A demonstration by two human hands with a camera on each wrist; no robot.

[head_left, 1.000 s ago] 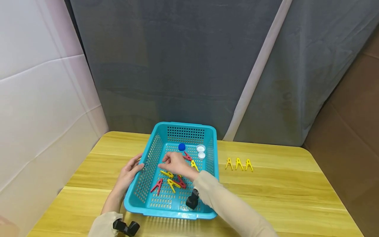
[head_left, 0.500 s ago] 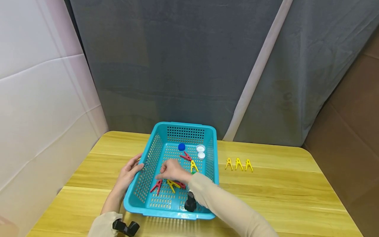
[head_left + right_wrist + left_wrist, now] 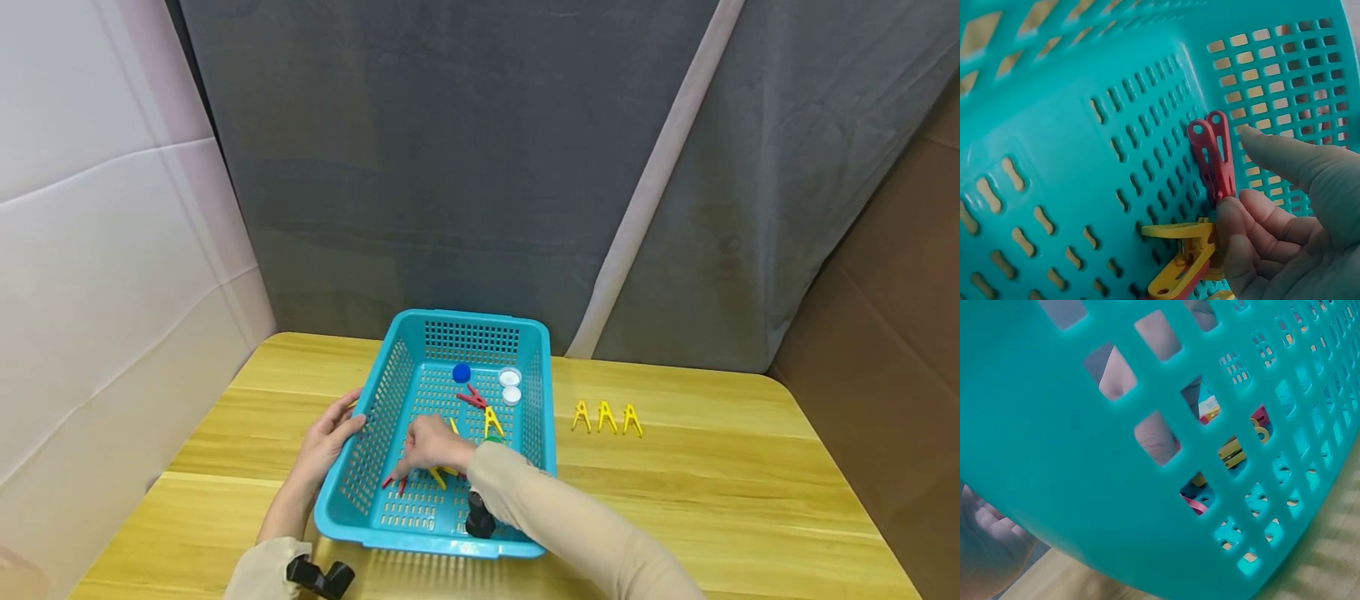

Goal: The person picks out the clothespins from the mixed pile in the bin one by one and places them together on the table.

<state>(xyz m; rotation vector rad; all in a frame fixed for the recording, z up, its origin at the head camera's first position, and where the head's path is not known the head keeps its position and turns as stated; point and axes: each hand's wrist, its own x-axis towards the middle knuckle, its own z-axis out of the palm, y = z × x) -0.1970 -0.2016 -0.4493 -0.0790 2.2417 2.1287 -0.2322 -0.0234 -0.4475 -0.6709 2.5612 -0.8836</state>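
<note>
A blue plastic basket (image 3: 472,547) stands on the table, and my left hand (image 3: 322,442) holds its left side, thumb at the rim. Inside the basket my right hand (image 3: 431,446) reaches toward a red clothespin (image 3: 1213,153). Its fingers touch the end of that clothespin, while the thumb stands a little apart from it. Close under the fingers lies a yellow clothespin (image 3: 1185,256) with some red behind it. Farther back in the basket lie another red clothespin (image 3: 472,398) and another yellow clothespin (image 3: 492,421). My right hand and sleeve hide part of the contents.
A blue bottle cap (image 3: 461,372) and two white caps (image 3: 511,387) lie near the basket's far end. A green thing (image 3: 493,439) shows partly beside the sleeve. Three yellow clothespins (image 3: 607,417) stand in a row on the wooden table (image 3: 712,492), right of the basket.
My right hand has moved nearer and slightly left inside the basket, down to the red clothespin by the left wall. The left hand and the basket keep their place.
</note>
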